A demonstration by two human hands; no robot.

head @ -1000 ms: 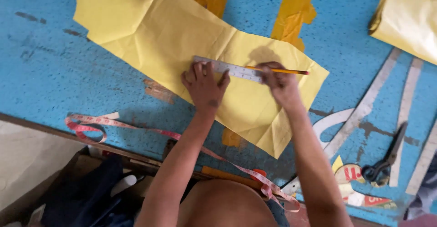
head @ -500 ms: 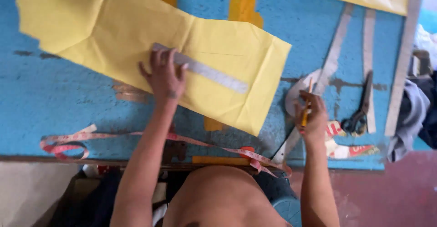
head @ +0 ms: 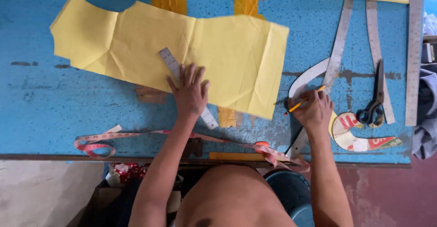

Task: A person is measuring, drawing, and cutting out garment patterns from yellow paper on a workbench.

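The left hand (head: 189, 95) lies flat, fingers spread, pressing a metal ruler (head: 187, 87) onto the yellow paper pattern (head: 136, 40). Well apart to its right, the right hand (head: 314, 111) has its grip clamped on a yellow pencil (head: 304, 101), resting on the blue surface (head: 54, 108) near the scissors (head: 374, 100).

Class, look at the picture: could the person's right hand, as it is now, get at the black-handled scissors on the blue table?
Probably yes. The right hand, holding a yellow pencil, lies close to the black-handled scissors, with only flat metal rulers on the blue table between.
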